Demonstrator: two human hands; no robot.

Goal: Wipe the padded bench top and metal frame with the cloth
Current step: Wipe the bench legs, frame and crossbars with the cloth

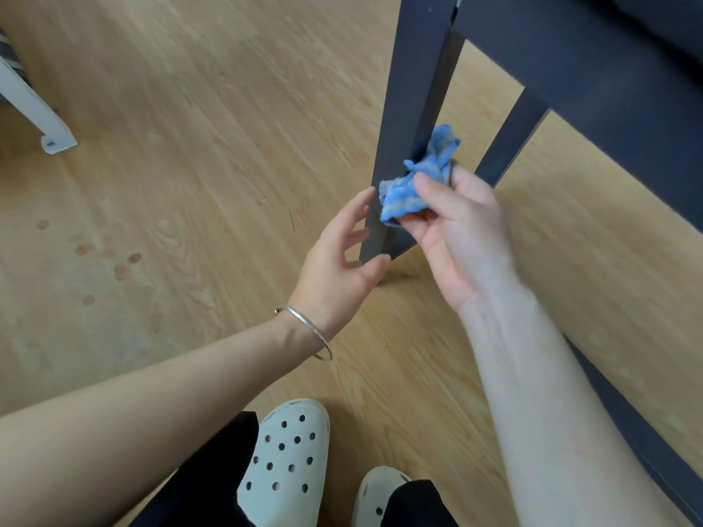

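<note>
While right hand (pixel 460 237) pinches cloth (pixel 412 186) beside frame leg (pixel 411 89), left hand (pixel 338 268), fingers (pixel 359 207) spread

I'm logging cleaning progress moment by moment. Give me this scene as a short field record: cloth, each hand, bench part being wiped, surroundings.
bench part: dark grey metal bench leg, standing on the floor
cloth: crumpled blue cloth, held against the leg
right hand: pinches the cloth
left hand: open, beside the leg's lower end; contact unclear
floor: light wood-grain floor
left wrist: thin silver bangle
feet: white perforated clogs
</note>
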